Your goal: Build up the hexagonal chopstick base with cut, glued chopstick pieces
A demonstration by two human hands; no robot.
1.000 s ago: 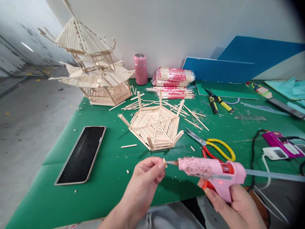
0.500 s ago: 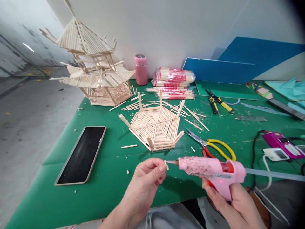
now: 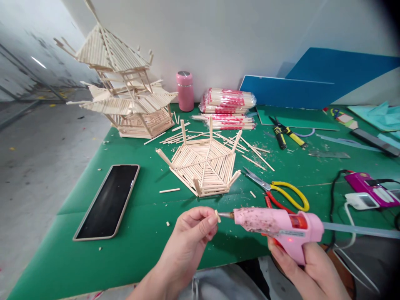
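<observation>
Between thumb and fingertips, my left hand (image 3: 195, 235) pinches a short piece of wooden stick (image 3: 218, 216). My right hand (image 3: 308, 266) is wrapped round the handle of a pink hot glue gun (image 3: 275, 225), its nozzle pointing left and at or very near the stick piece. A clear glue stick (image 3: 359, 228) juts from the gun's back end. Beyond my hands lies a six-sided wooden stick base (image 3: 203, 166) with short posts standing at its corners. Just behind the gun rest scissors (image 3: 271, 189) with red and yellow handles.
A stick-built pagoda (image 3: 125, 91) stands at the back left, beside a pink flask (image 3: 185, 91) and wrapped stick bundles (image 3: 229, 104). A phone (image 3: 108, 202) lies at left. Loose sticks (image 3: 256, 152), pliers (image 3: 286, 133) and a purple device with cables (image 3: 368, 187) occupy the right side.
Both hands stay almost in place, the stick piece still at the nozzle. The glue gun has dipped very slightly; the view has shifted a touch.
</observation>
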